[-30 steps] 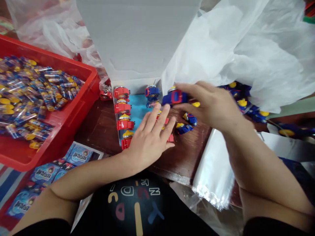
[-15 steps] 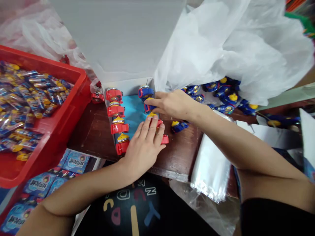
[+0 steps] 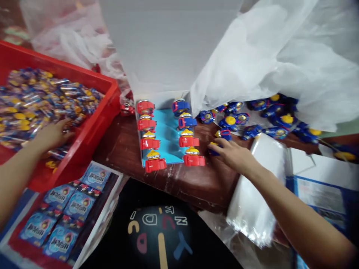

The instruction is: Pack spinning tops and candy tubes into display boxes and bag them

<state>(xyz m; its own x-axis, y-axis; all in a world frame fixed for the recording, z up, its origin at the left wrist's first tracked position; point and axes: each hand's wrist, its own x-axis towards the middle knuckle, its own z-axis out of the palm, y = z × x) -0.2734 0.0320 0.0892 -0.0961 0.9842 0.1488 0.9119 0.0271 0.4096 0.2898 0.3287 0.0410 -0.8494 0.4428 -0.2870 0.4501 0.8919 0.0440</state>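
My left hand [image 3: 54,134] reaches into the red bin [image 3: 92,74], its slightly blurred fingers apart among small candy-like tubes [image 3: 30,101] with yellow caps. My right hand [image 3: 234,155] has its fingers closed on a blue toy watch [image 3: 214,150] with a yellow top, just right of the display box. That open white box [image 3: 168,48] has a light blue inside [image 3: 166,127]. Along its left side stands a column of red toy watches [image 3: 150,142]. Its right column has two blue toy watches [image 3: 187,121] behind two red ones [image 3: 189,141].
More blue toy watches [image 3: 259,104] lie in a heap beside white plastic sheeting [image 3: 266,56]. Clear plastic bags [image 3: 254,201] are stacked at the table's front right. A tray of blue printed packets [image 3: 80,205] sits below the bin. Another blue watch [image 3: 225,134] lies beyond my right hand.
My left hand has left the box's right column and moved left into the red bin. My right hand has drawn back right from the box onto a blue toy watch. The view has shifted left.
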